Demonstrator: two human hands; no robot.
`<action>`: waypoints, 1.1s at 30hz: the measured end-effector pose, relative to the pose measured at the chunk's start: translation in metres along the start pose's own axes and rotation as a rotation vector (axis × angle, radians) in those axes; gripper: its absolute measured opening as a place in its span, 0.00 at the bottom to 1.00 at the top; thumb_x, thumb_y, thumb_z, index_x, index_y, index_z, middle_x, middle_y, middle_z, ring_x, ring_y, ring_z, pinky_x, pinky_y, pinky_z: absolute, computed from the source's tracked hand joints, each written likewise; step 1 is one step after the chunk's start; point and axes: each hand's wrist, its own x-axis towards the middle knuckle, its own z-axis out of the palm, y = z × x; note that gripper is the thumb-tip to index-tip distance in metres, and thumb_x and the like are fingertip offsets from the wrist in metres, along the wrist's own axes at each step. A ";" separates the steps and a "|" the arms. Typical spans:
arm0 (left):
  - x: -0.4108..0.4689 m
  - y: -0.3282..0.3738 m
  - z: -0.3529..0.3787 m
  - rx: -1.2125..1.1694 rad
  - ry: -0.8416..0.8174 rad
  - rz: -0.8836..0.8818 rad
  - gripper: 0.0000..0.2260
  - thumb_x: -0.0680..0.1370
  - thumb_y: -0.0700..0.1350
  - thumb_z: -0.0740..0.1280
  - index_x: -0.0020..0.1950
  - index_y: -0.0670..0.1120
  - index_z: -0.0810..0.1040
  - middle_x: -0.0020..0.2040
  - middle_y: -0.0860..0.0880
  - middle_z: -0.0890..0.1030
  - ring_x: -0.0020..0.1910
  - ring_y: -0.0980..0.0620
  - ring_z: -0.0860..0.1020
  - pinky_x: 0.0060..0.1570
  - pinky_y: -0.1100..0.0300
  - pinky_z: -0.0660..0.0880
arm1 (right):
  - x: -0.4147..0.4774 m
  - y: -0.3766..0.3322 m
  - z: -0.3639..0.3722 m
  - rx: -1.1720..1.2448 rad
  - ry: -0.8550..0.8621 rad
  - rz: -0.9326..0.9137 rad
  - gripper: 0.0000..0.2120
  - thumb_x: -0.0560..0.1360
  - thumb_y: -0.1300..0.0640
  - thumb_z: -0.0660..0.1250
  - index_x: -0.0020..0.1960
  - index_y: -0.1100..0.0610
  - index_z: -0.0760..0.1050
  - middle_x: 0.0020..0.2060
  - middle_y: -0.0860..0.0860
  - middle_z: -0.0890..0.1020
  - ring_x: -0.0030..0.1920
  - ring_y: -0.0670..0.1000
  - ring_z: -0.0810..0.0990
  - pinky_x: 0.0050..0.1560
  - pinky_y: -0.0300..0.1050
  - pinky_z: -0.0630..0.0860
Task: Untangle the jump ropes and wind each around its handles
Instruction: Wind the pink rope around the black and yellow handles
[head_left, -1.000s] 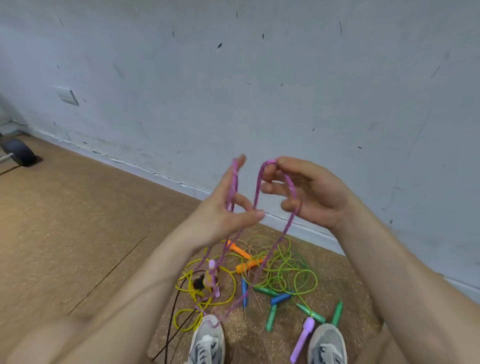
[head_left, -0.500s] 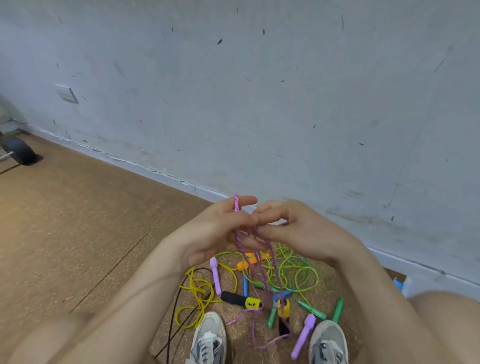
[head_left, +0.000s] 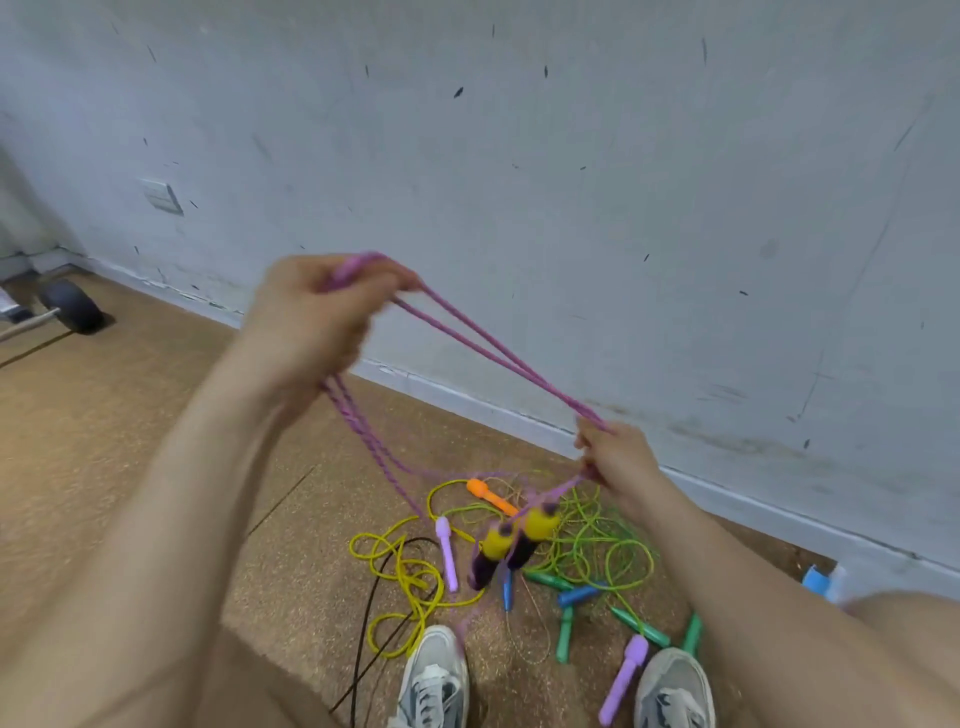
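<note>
- Far left, on the floor (head_left: 130, 467) by the wall (head_left: 571, 182): a dark wheel-shaped object (head_left: 72, 305) on a pale bar. A switch plate (head_left: 162, 196) is fixed on the wall above it.
- Left hand (head_left: 311, 317): raised, fingers curled tight round the purple rope (head_left: 488, 358), with a loop of it showing above the knuckles.
- Two strands of the purple rope run taut from the left hand down and right to the right hand. Two more, twisted together, drop from the heel of the left hand toward the pile on the floor.
- Floor pile, left part: a yellow rope (head_left: 400, 577) in loose loops, a thin black cord (head_left: 374, 623) crossing it, and a lilac handle (head_left: 447, 551) just beside them.
- Centre: an orange handle (head_left: 488, 496) lies on the floor. A pair of yellow-and-dark handles (head_left: 514, 540), blurred, appears to hang on purple strands under the right hand.
- Right hand (head_left: 618, 462): lower than the left, fingers pinched on the purple rope where the taut strands arrive.
- Below the right hand: a green rope (head_left: 608, 551) in a tangle, with blue handles (head_left: 574, 596) and green handles (head_left: 563, 631) beside it.
- Bottom edge: two grey shoes (head_left: 431, 680), with a second lilac handle (head_left: 623, 680) touching the right one.
</note>
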 end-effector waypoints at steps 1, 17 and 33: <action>0.003 -0.003 -0.015 -0.068 0.107 0.004 0.09 0.78 0.39 0.64 0.42 0.46 0.83 0.22 0.56 0.61 0.22 0.57 0.56 0.22 0.67 0.50 | 0.009 0.016 -0.012 0.025 0.072 0.073 0.14 0.78 0.58 0.64 0.35 0.59 0.76 0.24 0.54 0.76 0.28 0.53 0.72 0.32 0.42 0.69; 0.002 -0.100 -0.099 0.842 0.335 -0.095 0.13 0.69 0.58 0.74 0.33 0.51 0.79 0.28 0.48 0.78 0.31 0.50 0.74 0.34 0.56 0.66 | 0.032 -0.047 -0.078 -0.470 0.128 -0.114 0.14 0.77 0.67 0.56 0.51 0.65 0.80 0.49 0.62 0.81 0.52 0.61 0.80 0.49 0.48 0.74; 0.014 -0.091 0.032 0.513 -0.208 -0.255 0.20 0.77 0.44 0.68 0.68 0.45 0.71 0.64 0.42 0.76 0.60 0.50 0.75 0.65 0.54 0.69 | -0.011 -0.083 -0.022 0.292 -0.541 0.280 0.22 0.82 0.50 0.58 0.32 0.60 0.70 0.21 0.50 0.69 0.22 0.48 0.66 0.34 0.42 0.69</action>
